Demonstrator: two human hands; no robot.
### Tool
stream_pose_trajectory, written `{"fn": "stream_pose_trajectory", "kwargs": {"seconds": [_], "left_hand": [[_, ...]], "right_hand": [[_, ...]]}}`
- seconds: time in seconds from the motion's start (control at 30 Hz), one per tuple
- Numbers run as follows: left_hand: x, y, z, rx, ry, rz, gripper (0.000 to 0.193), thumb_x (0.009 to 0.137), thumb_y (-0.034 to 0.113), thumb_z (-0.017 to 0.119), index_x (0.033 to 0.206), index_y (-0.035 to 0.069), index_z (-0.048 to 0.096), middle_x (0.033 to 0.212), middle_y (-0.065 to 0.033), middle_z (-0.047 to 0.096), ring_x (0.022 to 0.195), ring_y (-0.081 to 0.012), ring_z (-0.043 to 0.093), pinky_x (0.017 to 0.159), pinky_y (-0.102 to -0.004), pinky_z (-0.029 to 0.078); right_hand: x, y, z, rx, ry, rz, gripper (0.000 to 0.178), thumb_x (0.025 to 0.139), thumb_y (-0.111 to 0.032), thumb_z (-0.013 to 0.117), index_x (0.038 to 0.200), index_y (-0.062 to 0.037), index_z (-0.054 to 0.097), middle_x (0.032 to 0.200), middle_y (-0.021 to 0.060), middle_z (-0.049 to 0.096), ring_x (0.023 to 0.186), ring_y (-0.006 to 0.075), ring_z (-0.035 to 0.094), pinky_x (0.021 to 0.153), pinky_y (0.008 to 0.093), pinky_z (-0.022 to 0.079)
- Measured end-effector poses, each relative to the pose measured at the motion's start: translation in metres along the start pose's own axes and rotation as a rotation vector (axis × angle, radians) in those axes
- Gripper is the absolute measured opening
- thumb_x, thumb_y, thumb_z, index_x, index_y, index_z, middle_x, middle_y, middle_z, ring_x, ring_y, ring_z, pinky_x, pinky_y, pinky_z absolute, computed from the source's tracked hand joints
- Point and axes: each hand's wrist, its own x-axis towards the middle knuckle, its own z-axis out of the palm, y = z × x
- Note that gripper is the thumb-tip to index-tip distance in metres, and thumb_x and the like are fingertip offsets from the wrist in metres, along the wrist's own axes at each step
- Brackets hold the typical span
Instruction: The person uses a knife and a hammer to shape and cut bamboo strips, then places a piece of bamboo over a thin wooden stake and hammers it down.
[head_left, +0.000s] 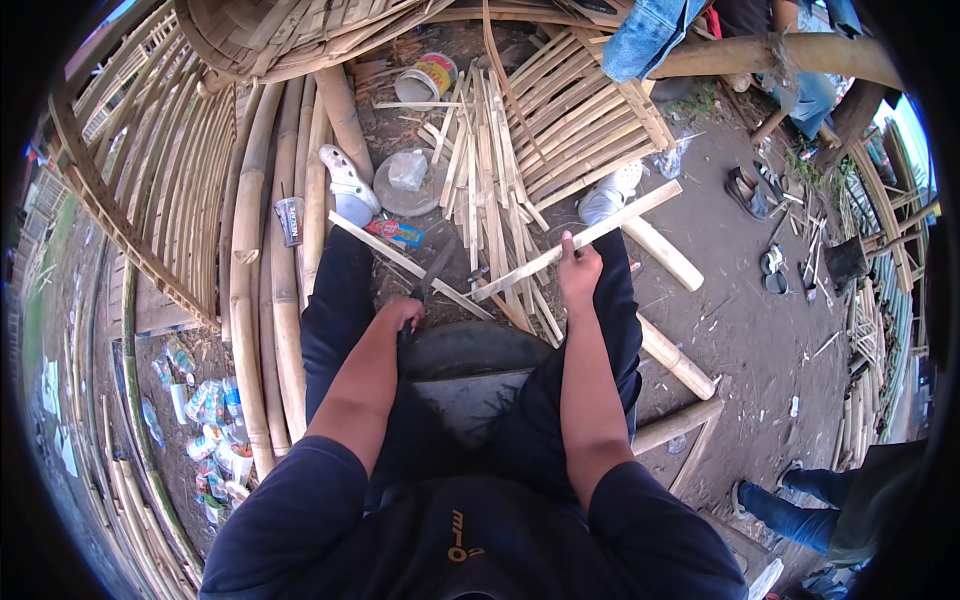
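My left hand (404,312) is closed round the handle of a knife (438,264), its dark blade angled up and away from me. My right hand (580,270) grips a pale bamboo strip (632,211) that slants from between my knees up over my right leg. Its lower end lies close to the knife, with a gap between them. A second bamboo strip (400,260) crosses from my left knee toward the middle, under the knife side. Beyond my hands a loose heap of split bamboo strips (487,170) spreads on the ground. Between my thighs is a dark rounded block (475,350).
Long bamboo poles (250,230) run along my left, with a slatted bamboo frame (170,170) behind. A slatted panel (580,110) stands ahead. Plastic cup (290,220), bucket (427,78) and plastic litter (215,430) lie about. Other people's legs (800,510) show at lower right.
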Motion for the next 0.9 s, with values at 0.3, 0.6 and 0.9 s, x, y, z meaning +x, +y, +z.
{"fn": "stream_pose_trajectory", "kwargs": {"seconds": [0.3,0.6,0.9], "left_hand": [[-0.025,0.033,-0.009,-0.257,-0.016,0.126,0.013,0.072,-0.001,0.069,0.066,0.002,0.059,0.056,-0.0060,0.053,0.045,-0.0166,0.051,0.044,-0.0342,0.044],[-0.005,0.036,-0.018,-0.759,0.037,0.271,0.010,0.079,0.008,0.071,0.082,0.006,0.062,0.073,-0.0027,0.058,0.068,-0.0157,0.059,0.061,-0.0320,0.049],[0.020,0.040,-0.011,-0.919,-0.009,0.274,0.027,0.078,0.008,0.066,0.104,0.013,0.063,0.087,0.0009,0.060,0.081,-0.0153,0.060,0.073,-0.0311,0.051]], "right_hand": [[0.025,-0.021,-0.015,0.198,-0.012,-0.139,0.033,0.094,-0.025,0.066,0.077,0.0032,0.063,0.054,0.0011,0.050,0.050,0.0063,0.040,0.047,0.0282,0.034],[0.027,0.005,-0.010,0.302,-0.064,0.022,0.031,0.095,-0.024,0.065,0.080,0.0031,0.065,0.059,-0.0002,0.053,0.056,0.0053,0.042,0.050,0.0267,0.035],[0.024,0.014,-0.005,0.210,-0.290,0.033,0.032,0.093,-0.025,0.067,0.075,0.0009,0.064,0.055,-0.0025,0.049,0.053,0.0035,0.038,0.047,0.0255,0.032]]}}
